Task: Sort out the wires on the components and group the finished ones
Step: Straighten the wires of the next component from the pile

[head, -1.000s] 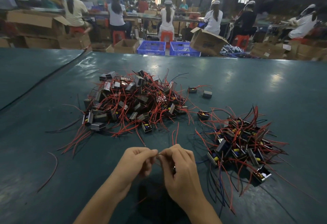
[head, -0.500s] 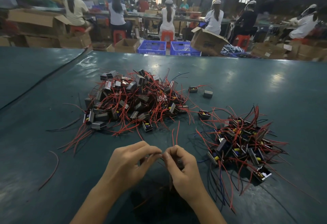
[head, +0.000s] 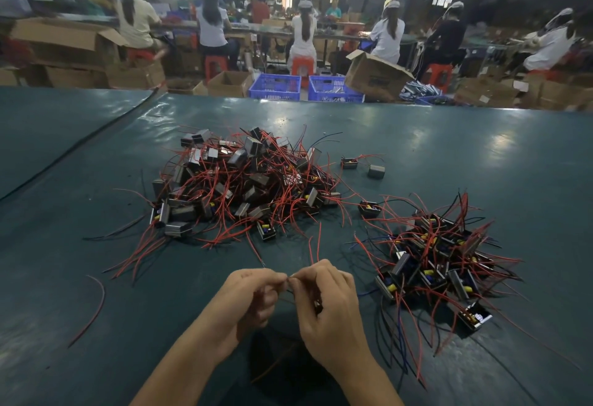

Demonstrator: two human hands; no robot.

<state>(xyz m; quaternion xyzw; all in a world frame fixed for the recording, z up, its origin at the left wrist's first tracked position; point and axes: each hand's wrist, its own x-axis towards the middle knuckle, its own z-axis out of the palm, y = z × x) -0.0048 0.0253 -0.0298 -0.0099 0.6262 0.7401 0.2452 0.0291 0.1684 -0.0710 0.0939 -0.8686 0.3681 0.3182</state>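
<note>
A large heap of small grey components (head: 244, 187) with tangled red wires lies in the middle of the green table (head: 481, 155). A smaller heap of components (head: 439, 261) with red, black and blue wires lies to the right. Near the front edge my left hand (head: 253, 296) and my right hand (head: 327, 306) meet fingertip to fingertip, both pinching thin wire ends between them. Two red wires (head: 316, 245) rise from my right hand's fingers. A dark component is mostly hidden inside my right hand's curled fingers.
A loose red wire (head: 96, 303) lies at the left. Two single components (head: 375, 171) sit apart behind the big heap. Beyond the table's far edge stand cardboard boxes (head: 375, 79), blue crates (head: 276, 86) and several seated workers (head: 303, 36).
My hands have stayed together at the same spot, with the fingertips shifting slightly as they work the wire ends. Both heaps are unchanged.
</note>
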